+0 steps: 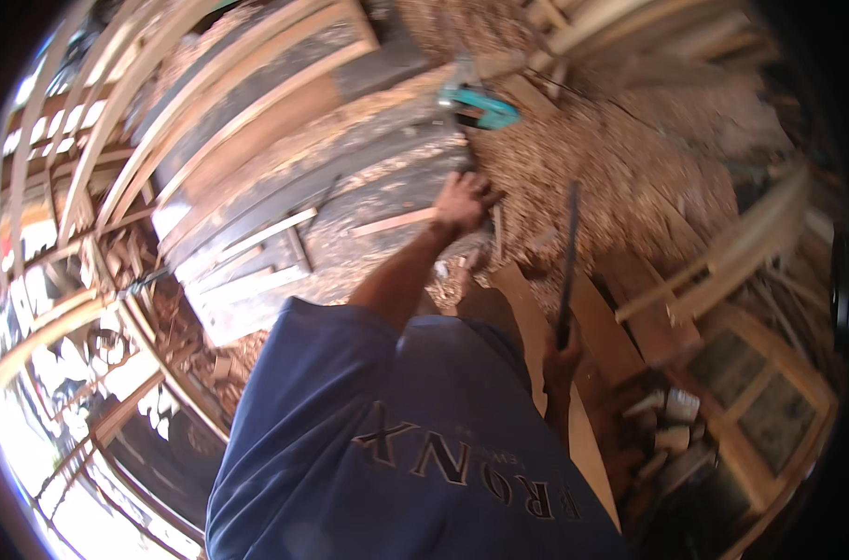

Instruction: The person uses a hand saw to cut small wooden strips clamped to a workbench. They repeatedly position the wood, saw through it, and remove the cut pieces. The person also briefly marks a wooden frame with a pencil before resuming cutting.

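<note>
My right hand (562, 357) is closed round the lower end of a long, narrow dark bar (571, 252), which stands nearly upright in the view; whether it is a blade or a plain rod cannot be made out. My left hand (462, 201) reaches over the right edge of a dark, shaving-strewn workbench (368, 201), its fingers apart and slightly bent, with nothing visible in them. A thin wooden strip (396, 222) lies on the bench beside the left wrist.
A teal power tool (480, 107) sits at the bench's far right corner. Wood shavings (592, 149) cover the floor beyond. Boards (620, 327) and a wooden frame (760, 401) lie to the right. Long curved-looking strips (257, 112) rest on the bench's far side.
</note>
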`<action>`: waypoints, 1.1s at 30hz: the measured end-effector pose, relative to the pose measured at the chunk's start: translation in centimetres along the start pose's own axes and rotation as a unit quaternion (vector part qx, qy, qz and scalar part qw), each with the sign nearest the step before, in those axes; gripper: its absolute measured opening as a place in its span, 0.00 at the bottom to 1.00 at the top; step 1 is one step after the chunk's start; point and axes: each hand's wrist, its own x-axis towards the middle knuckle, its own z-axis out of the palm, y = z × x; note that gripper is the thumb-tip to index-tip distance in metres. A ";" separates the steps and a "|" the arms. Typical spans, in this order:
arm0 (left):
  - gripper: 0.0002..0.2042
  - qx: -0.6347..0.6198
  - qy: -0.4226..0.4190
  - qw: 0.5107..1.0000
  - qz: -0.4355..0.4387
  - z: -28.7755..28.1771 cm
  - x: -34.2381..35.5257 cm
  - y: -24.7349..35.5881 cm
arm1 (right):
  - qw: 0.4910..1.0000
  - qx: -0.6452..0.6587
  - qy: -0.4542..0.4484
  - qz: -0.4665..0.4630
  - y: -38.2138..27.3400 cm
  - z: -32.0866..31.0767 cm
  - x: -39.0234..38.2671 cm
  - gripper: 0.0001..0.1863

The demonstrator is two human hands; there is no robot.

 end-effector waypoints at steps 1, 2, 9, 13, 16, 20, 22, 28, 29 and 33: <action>0.26 0.029 -0.007 1.000 -0.002 0.0 -0.7 0.0 | 0.996 0.068 0.009 -0.049 -0.3 0.3 -0.4 0.25; 0.25 0.033 0.024 0.999 -0.002 0.0 -1.4 -0.1 | 0.996 0.051 0.013 -0.069 -0.6 0.7 -0.6 0.25; 0.21 -0.021 0.097 0.991 -0.093 -0.3 -11.9 1.2 | 0.915 -0.057 -0.069 -0.394 -6.7 4.4 3.3 0.25; 0.19 -0.151 0.200 0.959 -0.132 0.6 -21.6 4.0 | 0.838 -0.111 -0.151 -0.513 -12.2 10.1 7.9 0.26; 0.17 -0.166 0.136 0.959 -0.186 1.6 -29.0 4.8 | 0.782 -0.115 -0.155 -0.593 -14.9 14.6 11.7 0.26; 0.15 -0.215 0.138 0.927 -0.276 2.4 -35.1 5.6 | 0.770 -0.182 -0.157 -0.591 -16.4 18.7 15.7 0.25; 0.24 -0.223 0.109 0.917 -0.313 2.7 -35.8 5.0 | 0.795 -0.227 -0.128 -0.548 -16.7 19.9 16.7 0.21; 0.09 -0.128 0.265 0.915 -0.275 1.1 -30.6 0.9 | 0.875 0.017 0.032 -0.482 -12.2 18.4 13.4 0.16; 0.10 -0.118 0.268 0.918 -0.268 0.5 -29.0 0.1 | 0.896 0.013 0.045 -0.441 -9.7 17.2 12.3 0.15; 0.14 -0.038 0.231 0.954 -0.189 -1.5 -22.3 -2.4 | 0.962 0.042 0.122 -0.242 3.2 15.5 10.4 0.15</action>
